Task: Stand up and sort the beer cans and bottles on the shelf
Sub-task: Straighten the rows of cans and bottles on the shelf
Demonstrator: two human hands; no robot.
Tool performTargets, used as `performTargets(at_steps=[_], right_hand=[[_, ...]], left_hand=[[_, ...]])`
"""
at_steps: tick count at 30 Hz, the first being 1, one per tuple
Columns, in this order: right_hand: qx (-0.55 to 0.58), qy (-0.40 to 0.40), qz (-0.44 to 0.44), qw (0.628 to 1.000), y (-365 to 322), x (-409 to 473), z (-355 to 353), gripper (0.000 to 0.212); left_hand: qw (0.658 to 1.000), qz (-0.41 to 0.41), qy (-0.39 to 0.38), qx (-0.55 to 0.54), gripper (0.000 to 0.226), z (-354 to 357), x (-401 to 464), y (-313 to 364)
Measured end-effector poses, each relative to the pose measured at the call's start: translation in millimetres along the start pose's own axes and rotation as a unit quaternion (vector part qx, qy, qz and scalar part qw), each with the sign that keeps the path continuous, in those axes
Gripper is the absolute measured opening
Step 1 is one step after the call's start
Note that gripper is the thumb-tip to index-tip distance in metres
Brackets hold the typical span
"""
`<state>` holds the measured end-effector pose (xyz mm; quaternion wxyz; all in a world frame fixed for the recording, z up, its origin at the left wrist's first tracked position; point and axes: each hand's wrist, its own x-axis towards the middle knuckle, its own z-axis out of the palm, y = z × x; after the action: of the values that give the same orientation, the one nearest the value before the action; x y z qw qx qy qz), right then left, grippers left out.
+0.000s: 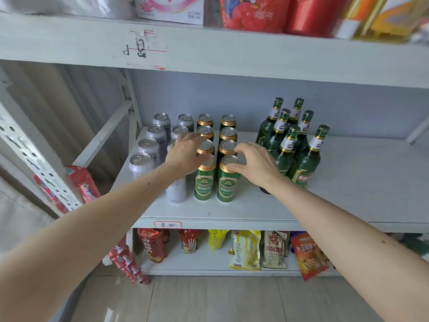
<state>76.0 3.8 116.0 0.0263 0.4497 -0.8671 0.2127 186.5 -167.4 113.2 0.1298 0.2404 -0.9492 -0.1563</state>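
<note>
On the middle shelf (348, 182) stand two rows of silver cans (141, 163) at the left and two rows of green cans with gold rims beside them, all upright. Several green beer bottles (307, 159) cluster to the right. My left hand (185, 156) reaches over the cans, its fingers spread and resting near the top of the front green can of the left row (204, 182). My right hand (253, 166) curls around the top rim of the front green can of the right row (228, 184), thumb and fingers on it. A silver can (176, 191) stands partly hidden under my left wrist.
The upper shelf (209, 49) carries red and pink boxes. Snack bags (246, 249) fill the shelf below. A white perforated upright (34, 154) with hanging red packets stands at the left. The right half of the middle shelf is bare.
</note>
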Motion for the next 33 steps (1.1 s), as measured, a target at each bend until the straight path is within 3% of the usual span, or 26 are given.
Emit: performTargets(at_steps=[9,15,21,28,33], right_hand=[[-0.004,-0.001,0.03,1.0,94,-43,-31,0.057],[0.025,-0.01,0.075,0.997,147,-59,-30,0.048],[0.051,-0.011,0.132,0.99,199,-60,-13,0.044],[0.162,0.02,0.273,0.948,250,-58,33,0.067],[0.196,-0.042,0.29,0.936,285,-45,54,0.101]], left_hand=[[0.995,0.058,0.016,-0.074,0.056,48,7,95],[0.991,0.065,-0.027,-0.116,0.058,77,11,142],[0.98,-0.008,-0.089,-0.18,0.072,124,26,159],[0.959,-0.099,-0.09,-0.248,0.075,197,39,157],[0.938,-0.155,-0.057,-0.304,0.084,231,45,160]])
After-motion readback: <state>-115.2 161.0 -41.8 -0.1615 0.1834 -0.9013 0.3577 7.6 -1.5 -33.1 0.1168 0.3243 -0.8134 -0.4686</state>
